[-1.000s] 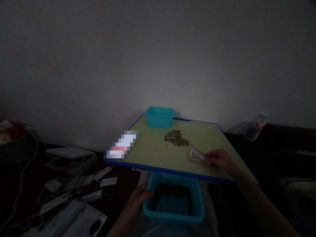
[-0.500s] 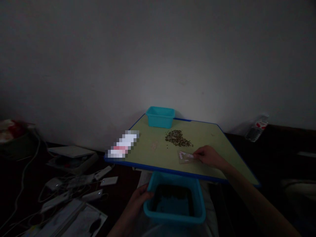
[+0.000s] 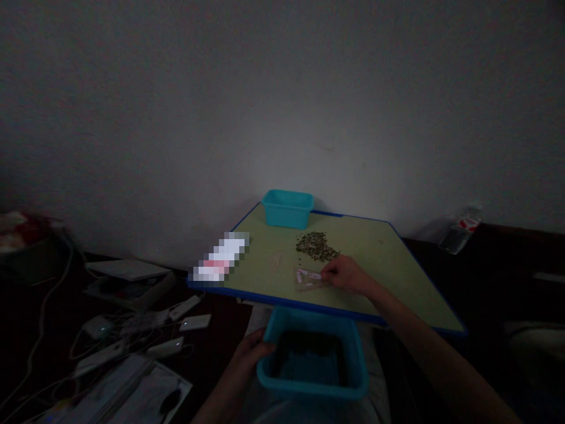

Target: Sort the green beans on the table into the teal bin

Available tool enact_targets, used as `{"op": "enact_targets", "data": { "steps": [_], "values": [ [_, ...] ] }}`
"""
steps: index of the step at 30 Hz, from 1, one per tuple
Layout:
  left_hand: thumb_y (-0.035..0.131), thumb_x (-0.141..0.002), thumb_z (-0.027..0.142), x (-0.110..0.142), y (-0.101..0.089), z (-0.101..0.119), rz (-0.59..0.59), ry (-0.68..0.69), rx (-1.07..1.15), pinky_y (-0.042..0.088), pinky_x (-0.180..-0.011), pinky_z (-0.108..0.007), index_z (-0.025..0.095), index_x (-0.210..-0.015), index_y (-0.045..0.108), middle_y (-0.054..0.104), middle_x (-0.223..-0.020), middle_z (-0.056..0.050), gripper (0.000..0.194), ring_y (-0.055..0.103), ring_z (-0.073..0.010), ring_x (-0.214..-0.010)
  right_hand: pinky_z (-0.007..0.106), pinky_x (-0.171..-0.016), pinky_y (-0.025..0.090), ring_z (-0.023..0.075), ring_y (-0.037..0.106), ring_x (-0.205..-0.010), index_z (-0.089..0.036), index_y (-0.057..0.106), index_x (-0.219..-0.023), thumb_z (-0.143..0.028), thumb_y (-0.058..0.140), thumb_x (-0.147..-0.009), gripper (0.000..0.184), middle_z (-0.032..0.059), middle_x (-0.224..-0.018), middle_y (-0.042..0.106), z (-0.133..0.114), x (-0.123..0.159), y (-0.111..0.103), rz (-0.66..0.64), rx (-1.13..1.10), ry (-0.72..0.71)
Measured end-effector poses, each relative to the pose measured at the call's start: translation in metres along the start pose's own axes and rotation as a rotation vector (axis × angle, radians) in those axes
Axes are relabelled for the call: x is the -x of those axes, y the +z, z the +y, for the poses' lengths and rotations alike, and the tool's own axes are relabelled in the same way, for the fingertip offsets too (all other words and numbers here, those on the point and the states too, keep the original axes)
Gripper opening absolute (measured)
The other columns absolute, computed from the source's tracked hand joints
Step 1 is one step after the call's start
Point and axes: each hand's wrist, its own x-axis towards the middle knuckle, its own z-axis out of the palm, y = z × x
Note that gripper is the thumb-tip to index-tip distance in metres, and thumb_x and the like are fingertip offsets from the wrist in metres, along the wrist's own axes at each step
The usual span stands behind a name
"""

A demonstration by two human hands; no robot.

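Observation:
My left hand (image 3: 251,353) grips the left rim of a teal tub (image 3: 353,371) held below the table's near edge; dark stuff lies in its bottom. My right hand (image 3: 346,274) rests on the green table top (image 3: 384,253), fingers pinched on a small clear card with pink print (image 3: 308,278), which lies flat on the table. A heap of small dark seeds (image 3: 316,245) lies just beyond the card and the hand. A faint patch of pale grains (image 3: 276,258) lies left of the heap.
A second, smaller teal tub (image 3: 288,208) stands at the table's far edge by the wall. A blurred-out white and pink object (image 3: 219,258) lies at the table's left edge. Cables, chargers and papers (image 3: 132,341) cover the floor at left. A plastic bottle (image 3: 459,229) lies at right.
My right hand has slid the clear card leftward along the table, from right of the seed heap to just in front of it. The left hand and the tub have stayed put.

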Motion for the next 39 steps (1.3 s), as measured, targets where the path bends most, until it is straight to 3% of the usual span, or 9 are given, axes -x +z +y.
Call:
{"op": "enact_targets", "data": {
  "steps": [9, 16, 20, 25, 31, 39],
  "values": [
    [0.073, -0.066, 0.026, 0.007, 0.007, 0.007, -0.014, 0.010, 0.010, 0.056, -0.068, -0.036, 0.015, -0.092, 0.077, 0.080, -0.078, -0.008, 0.028, 0.072, -0.0259, -0.069, 0.022, -0.057, 0.040, 0.0130, 0.060, -0.059, -0.019, 0.079, -0.074, -0.023, 0.057, -0.079, 0.023, 0.0015, -0.062, 0.071, -0.029, -0.024, 0.011, 0.070, -0.024, 0.080],
    [0.075, -0.064, 0.027, 0.003, 0.002, 0.004, -0.013, 0.008, 0.029, 0.054, -0.064, -0.034, 0.014, -0.093, 0.077, 0.080, -0.076, -0.010, 0.032, 0.071, -0.0248, -0.064, 0.020, -0.048, 0.043, 0.0107, 0.058, -0.045, -0.015, 0.077, -0.081, -0.026, 0.052, -0.086, 0.027, 0.0017, -0.058, 0.068, 0.002, -0.015, 0.004, 0.079, -0.339, 0.200],
    [0.076, -0.062, 0.029, 0.001, 0.001, 0.003, 0.003, 0.012, 0.023, 0.056, -0.068, -0.038, 0.014, -0.098, 0.076, 0.080, -0.082, -0.011, 0.039, 0.072, -0.0284, -0.070, 0.025, -0.061, 0.049, 0.0180, 0.068, -0.064, -0.015, 0.079, -0.087, -0.028, 0.057, -0.086, 0.025, 0.0045, -0.070, 0.074, 0.018, -0.014, 0.000, 0.252, -0.194, 0.239],
    [0.073, -0.065, 0.026, 0.001, -0.002, 0.005, 0.027, 0.005, 0.007, 0.056, -0.069, -0.038, 0.014, -0.097, 0.076, 0.080, -0.079, -0.009, 0.034, 0.072, -0.0274, -0.069, 0.029, -0.080, 0.048, 0.0235, 0.069, -0.093, -0.021, 0.077, -0.105, -0.029, 0.054, -0.091, 0.028, 0.0078, -0.104, 0.076, 0.011, -0.018, 0.005, 0.404, -0.028, 0.281],
    [0.074, -0.066, 0.028, 0.003, -0.003, 0.010, 0.034, 0.035, -0.022, 0.054, -0.065, -0.035, 0.014, -0.092, 0.076, 0.079, -0.075, -0.008, 0.030, 0.070, -0.0253, -0.066, 0.027, -0.082, 0.043, 0.0219, 0.067, -0.095, -0.021, 0.074, -0.111, -0.025, 0.048, -0.095, 0.030, 0.0097, -0.107, 0.074, -0.004, -0.017, 0.013, 0.391, 0.141, 0.249],
    [0.076, -0.063, 0.031, 0.000, -0.007, 0.014, 0.041, 0.028, -0.031, 0.053, -0.066, -0.034, 0.014, -0.090, 0.077, 0.079, -0.074, -0.008, 0.032, 0.070, -0.0253, -0.065, 0.028, -0.082, 0.042, 0.0225, 0.066, -0.096, -0.022, 0.072, -0.113, -0.023, 0.048, -0.095, 0.030, 0.0092, -0.107, 0.073, -0.005, -0.010, 0.019, 0.327, 0.212, 0.205]
  ]
}}
